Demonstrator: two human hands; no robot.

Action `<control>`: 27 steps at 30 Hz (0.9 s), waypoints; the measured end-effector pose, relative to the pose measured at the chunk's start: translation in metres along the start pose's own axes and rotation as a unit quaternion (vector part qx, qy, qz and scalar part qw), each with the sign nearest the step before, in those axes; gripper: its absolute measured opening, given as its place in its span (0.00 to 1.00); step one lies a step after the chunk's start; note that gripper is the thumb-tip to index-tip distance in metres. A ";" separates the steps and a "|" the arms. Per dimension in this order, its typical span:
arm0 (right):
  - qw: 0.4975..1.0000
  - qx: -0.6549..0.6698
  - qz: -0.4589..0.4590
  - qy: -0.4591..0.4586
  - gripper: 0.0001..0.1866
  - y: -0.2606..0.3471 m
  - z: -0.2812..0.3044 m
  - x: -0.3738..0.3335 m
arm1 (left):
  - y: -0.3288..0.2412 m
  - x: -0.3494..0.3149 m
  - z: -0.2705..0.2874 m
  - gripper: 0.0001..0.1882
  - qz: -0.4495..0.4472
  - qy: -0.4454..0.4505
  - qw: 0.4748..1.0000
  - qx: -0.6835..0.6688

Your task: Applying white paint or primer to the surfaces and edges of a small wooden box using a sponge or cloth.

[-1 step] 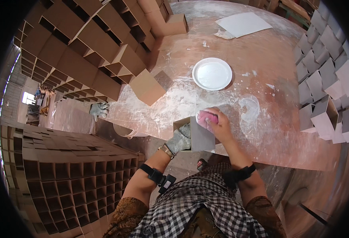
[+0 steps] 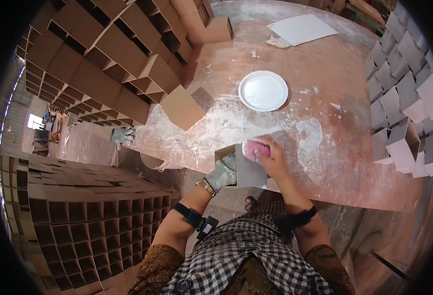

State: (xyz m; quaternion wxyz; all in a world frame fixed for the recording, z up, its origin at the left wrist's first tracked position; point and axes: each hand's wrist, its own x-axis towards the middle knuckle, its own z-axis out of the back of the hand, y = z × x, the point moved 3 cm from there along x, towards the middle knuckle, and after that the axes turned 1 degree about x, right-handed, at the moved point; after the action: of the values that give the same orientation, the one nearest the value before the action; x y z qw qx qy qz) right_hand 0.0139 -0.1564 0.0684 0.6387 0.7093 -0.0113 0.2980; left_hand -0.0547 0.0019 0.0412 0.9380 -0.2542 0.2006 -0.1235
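The right hand (image 2: 275, 160) has its bare fingers closed around a pink sponge (image 2: 257, 148), which lies at ten o'clock from the palm, the thumb along its near side and the fingers over its far side. The sponge sits over the far end of a box's (image 2: 252, 173) grey face, that face running from it toward six o'clock. At the box's nine o'clock, the gloved left hand (image 2: 222, 175) reaches into the open side; its fingertips are partly hidden, so I cannot tell whether they grip. A white dish (image 2: 241, 93) stands at twelve o'clock from the sponge, well apart.
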 end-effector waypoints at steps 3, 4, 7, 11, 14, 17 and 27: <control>0.996 -0.059 0.022 0.061 0.15 0.021 -0.010 -0.039 | 0.018 -0.006 -0.021 0.33 0.015 0.032 0.999 0.011; 0.994 -0.078 0.029 0.075 0.15 0.026 -0.008 -0.054 | 0.026 -0.002 -0.030 0.33 -0.003 0.020 1.000 0.022; 0.994 -0.048 0.005 0.101 0.15 0.029 0.002 -0.091 | 0.018 0.001 -0.013 0.33 0.004 0.006 1.000 0.026; 0.971 0.168 -0.171 0.016 0.12 0.037 0.020 -0.121 | 0.053 0.002 -0.036 0.31 -0.015 -0.137 0.991 -0.002; 0.939 0.270 -0.191 -0.094 0.09 0.032 0.045 -0.120 | 0.043 0.005 -0.022 0.30 -0.021 -0.137 0.990 -0.005; 0.919 0.304 -0.159 -0.197 0.09 0.026 0.065 -0.113 | 0.022 0.010 0.004 0.30 0.009 -0.111 0.994 0.000; 0.822 0.364 -0.325 -0.296 0.12 -0.008 0.062 -0.123 | -0.026 0.037 0.061 0.23 0.119 -0.120 0.985 -0.037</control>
State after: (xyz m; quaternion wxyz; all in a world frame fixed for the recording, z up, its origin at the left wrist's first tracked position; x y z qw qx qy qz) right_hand -0.0592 -0.2562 0.0073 0.3602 0.9068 0.1405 -0.1679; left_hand 0.0017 -0.0065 0.0910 0.9531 -0.2763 0.1203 0.0283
